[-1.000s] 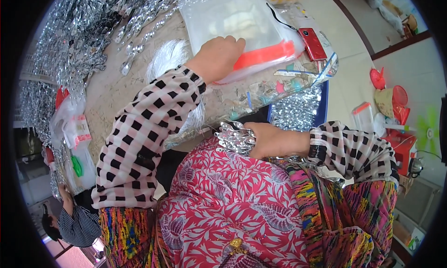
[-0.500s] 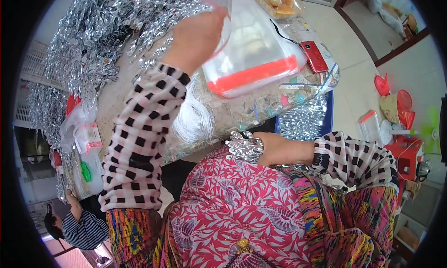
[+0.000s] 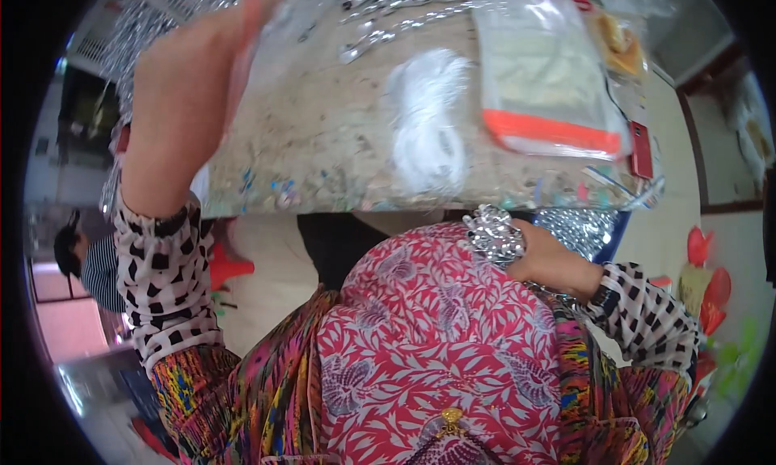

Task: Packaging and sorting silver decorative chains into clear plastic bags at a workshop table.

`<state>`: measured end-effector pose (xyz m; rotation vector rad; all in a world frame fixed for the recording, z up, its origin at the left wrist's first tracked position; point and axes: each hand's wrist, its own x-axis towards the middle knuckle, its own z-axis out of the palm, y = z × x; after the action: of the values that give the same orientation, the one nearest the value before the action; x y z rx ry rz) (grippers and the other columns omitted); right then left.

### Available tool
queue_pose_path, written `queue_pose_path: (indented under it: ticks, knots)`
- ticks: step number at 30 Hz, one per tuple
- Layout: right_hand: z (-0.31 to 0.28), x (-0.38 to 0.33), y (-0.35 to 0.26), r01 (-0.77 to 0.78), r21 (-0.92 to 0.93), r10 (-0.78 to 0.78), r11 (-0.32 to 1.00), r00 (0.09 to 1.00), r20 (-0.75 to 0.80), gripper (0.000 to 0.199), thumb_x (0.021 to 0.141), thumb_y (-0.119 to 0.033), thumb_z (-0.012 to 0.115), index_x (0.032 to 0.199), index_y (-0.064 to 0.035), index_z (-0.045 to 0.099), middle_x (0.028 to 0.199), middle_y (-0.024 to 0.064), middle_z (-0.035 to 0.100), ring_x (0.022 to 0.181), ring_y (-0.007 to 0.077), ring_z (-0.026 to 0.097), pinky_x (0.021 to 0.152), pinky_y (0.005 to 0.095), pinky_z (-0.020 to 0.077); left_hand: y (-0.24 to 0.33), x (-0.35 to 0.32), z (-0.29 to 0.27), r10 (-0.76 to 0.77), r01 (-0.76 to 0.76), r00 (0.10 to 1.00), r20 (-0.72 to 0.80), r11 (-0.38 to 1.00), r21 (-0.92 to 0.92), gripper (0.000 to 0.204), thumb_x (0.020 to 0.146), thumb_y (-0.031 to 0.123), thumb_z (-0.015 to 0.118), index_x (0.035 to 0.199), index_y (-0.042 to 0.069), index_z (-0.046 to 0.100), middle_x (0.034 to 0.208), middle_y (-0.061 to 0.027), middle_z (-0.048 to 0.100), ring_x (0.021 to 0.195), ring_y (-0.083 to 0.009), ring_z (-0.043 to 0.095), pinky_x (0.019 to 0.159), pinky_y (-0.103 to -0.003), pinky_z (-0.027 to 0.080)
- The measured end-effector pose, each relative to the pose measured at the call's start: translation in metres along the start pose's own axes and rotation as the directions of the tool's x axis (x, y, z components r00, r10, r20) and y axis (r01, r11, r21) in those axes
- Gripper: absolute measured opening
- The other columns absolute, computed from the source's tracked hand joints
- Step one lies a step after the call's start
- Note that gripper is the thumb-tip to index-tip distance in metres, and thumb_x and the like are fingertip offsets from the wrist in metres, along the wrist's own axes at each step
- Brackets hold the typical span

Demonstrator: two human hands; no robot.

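Raised over the left end of the table, my left hand [image 3: 182, 101] is closed on a clear plastic bag [image 3: 242, 69] with a red edge; motion blurs both, and the fingertips are partly hidden. In front of my body, by the table's near edge, my right hand [image 3: 546, 255] grips a bunch of silver bead strands [image 3: 495, 237]. More of the silver strands trail below that wrist. A stack of clear bags with an orange-red strip [image 3: 554, 132] lies on the right part of the table. Left of it is a hank of white thread [image 3: 430, 129].
Silver strands [image 3: 412, 16] lie along the table's far side. A blue bin [image 3: 594, 230] full of silver strands stands below the table's right edge. A red phone [image 3: 640, 150] lies at the right corner. Another person [image 3: 99, 263] is at the far left, near a red stool [image 3: 229, 267].
My left hand has swung left with the clear bag, away from the bag stack. The view has turned, so the table appears shifted. My right hand still grips the silver strands.
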<state>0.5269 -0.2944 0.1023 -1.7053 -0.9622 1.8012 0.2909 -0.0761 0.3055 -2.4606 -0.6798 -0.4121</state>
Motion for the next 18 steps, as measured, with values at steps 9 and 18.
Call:
queue_pose_path:
  ticks: [9, 18]
  knots:
    - [0.126, 0.001, 0.002, 0.013, 0.087, -0.025, 0.996, 0.990, 0.137, 0.064, 0.058, 0.006, 0.062, 0.121, 0.0003, 0.048, 0.100, 0.0015, 0.059, 0.089, 0.0108, 0.054, 0.084, 0.0253, 0.0424, 0.001, -0.219, 0.063, -0.013, 0.054, 0.961, 0.276, 0.988, -0.142, 0.041, 0.073, 0.022, 0.067, 0.108, 0.004, 0.055, 0.060, -0.0083, 0.054, 0.058, -0.0287, 0.058, 0.053, -0.039, 0.045]
    - [0.093, 0.061, 0.064, -0.096, 0.261, 0.032, 0.961, 0.971, 0.239, 0.068, 0.057, 0.009, 0.058, 0.123, -0.0011, 0.047, 0.106, 0.0073, 0.060, 0.092, 0.0144, 0.059, 0.082, 0.0282, 0.0462, 0.130, -0.254, 0.213, -0.240, 0.294, 0.952, 0.188, 0.889, -0.351, 0.022, 0.076, 0.018, 0.059, 0.094, 0.006, 0.063, 0.095, -0.0137, 0.057, 0.091, -0.0374, 0.054, 0.078, -0.049, 0.045]
